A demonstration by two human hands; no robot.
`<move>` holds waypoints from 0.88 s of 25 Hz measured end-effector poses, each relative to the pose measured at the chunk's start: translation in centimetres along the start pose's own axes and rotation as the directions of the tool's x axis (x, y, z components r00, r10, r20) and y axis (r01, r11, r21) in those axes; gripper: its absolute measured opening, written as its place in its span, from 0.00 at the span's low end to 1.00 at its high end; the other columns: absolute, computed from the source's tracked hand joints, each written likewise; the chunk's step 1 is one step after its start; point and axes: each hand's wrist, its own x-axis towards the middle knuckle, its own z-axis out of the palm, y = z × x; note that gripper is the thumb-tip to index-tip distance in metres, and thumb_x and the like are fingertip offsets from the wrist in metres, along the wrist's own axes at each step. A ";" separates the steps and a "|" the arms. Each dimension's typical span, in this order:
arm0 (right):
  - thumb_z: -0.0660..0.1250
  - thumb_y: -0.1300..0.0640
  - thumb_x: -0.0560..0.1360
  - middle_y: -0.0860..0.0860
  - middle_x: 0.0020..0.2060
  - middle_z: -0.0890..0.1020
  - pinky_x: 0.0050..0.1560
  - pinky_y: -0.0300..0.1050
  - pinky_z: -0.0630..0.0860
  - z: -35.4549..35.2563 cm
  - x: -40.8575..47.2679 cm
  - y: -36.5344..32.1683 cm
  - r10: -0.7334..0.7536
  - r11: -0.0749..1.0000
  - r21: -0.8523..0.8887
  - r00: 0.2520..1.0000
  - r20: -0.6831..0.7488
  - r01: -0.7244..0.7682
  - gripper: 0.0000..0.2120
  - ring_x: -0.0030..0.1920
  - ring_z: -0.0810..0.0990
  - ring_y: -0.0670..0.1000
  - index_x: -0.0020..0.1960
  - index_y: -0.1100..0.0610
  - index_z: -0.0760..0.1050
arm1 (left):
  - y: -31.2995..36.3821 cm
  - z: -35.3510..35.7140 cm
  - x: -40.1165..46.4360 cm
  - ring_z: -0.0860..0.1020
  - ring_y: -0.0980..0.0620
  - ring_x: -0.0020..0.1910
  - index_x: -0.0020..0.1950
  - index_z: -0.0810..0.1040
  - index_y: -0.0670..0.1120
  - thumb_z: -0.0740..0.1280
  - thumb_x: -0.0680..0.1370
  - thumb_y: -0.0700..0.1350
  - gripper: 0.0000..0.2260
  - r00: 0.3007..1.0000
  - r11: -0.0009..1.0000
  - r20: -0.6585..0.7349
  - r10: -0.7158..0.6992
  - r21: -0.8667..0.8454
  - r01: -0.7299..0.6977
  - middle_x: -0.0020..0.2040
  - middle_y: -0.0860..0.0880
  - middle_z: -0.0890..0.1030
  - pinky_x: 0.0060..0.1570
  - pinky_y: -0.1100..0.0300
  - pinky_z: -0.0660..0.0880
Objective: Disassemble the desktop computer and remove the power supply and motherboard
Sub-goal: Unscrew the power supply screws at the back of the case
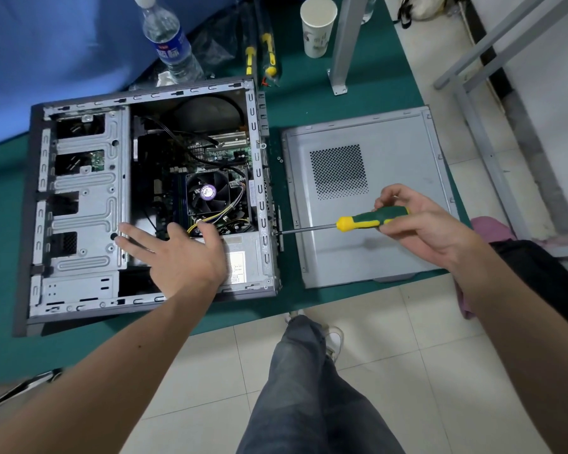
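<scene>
Even, bright indoor light fell from above. The right hand [417, 221] cast a soft shadow onto the grey side panel [368, 198] just beneath it. A white label [236, 267] beside the left hand [177, 253] glared. Straight edges bowed toward the frame's borders, and the far corners were blurred.

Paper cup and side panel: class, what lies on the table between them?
In the head view, only bare green table separates the paper cup from the side panel. A grey metal post's foot stands just beside that stretch.
</scene>
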 end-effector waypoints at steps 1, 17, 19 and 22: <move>0.71 0.67 0.70 0.52 0.46 0.79 0.49 0.43 0.77 0.2 0.0 0.0 0.021 1.000 -0.021 1.000 -0.024 -0.021 0.12 0.46 0.80 0.51 0.48 0.53 0.78 | 0.0 0.0 0.0 0.41 0.34 0.77 0.57 0.73 0.41 0.52 0.77 0.61 0.25 1.000 1.000 0.000 0.001 -0.001 -0.001 0.79 0.35 0.42 0.52 0.40 0.75; 0.64 0.49 0.80 0.53 0.36 0.77 0.35 0.43 0.73 1.4 -0.1 0.1 0.119 0.930 -0.311 0.962 -0.248 -0.195 0.11 0.29 0.70 0.48 0.48 0.56 0.78 | -0.1 0.1 0.1 0.41 0.35 0.77 0.58 0.73 0.41 0.52 0.77 0.61 0.26 1.000 1.000 -0.011 0.007 -0.010 -0.007 0.79 0.35 0.43 0.54 0.40 0.74; 0.67 0.63 0.76 0.51 0.39 0.79 0.43 0.44 0.77 1.2 -0.3 0.0 0.042 0.997 -0.050 0.983 -0.178 -0.052 0.06 0.37 0.76 0.49 0.48 0.53 0.79 | -0.1 0.1 0.1 0.41 0.35 0.77 0.58 0.74 0.41 0.52 0.77 0.61 0.25 1.000 1.000 -0.008 0.007 -0.014 -0.007 0.79 0.34 0.42 0.54 0.40 0.74; 0.69 0.63 0.70 0.51 0.44 0.81 0.50 0.50 0.81 0.7 -0.7 0.0 0.058 0.991 0.129 0.995 -0.083 -0.047 0.10 0.46 0.82 0.50 0.49 0.52 0.81 | -0.1 0.1 0.1 0.41 0.34 0.77 0.57 0.74 0.41 0.52 0.77 0.60 0.25 1.000 1.000 -0.006 0.008 -0.016 -0.008 0.78 0.34 0.42 0.54 0.40 0.74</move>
